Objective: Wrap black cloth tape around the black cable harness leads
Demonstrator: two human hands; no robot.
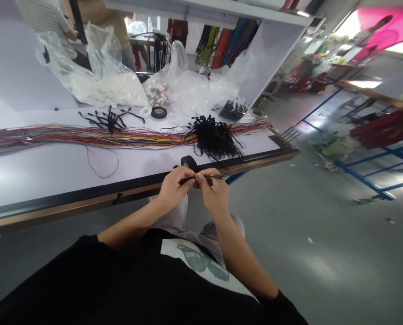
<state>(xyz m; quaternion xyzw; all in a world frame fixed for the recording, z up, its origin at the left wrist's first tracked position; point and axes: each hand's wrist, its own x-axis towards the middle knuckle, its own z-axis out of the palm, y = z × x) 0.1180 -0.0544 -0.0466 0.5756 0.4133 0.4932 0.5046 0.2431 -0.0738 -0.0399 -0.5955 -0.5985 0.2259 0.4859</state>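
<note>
At the table's front edge, my left hand (pixel 174 187) and my right hand (pixel 215 194) meet with fingertips pinched together. Between them runs a thin black cable (pixel 216 177), its end poking out past my right fingers; the middle is hidden by the fingers. Just behind the fingertips a roll of black tape (pixel 188 161) stands on edge, partly covered by my hands. Whether a strip of tape runs from it to the cable I cannot tell. Beyond lies a heap of short black cables (pixel 213 137) on top of a long bundle of coloured wires (pixel 136 137).
A smaller pile of black cables (pixel 110 119) and a second tape roll (pixel 159 112) lie behind the wires. Clear plastic bags (pixel 109 88) of small white parts line the back. One wire loop (pixel 103 175) sticks out forward. Blue-framed tables (pixel 367 178) stand at right.
</note>
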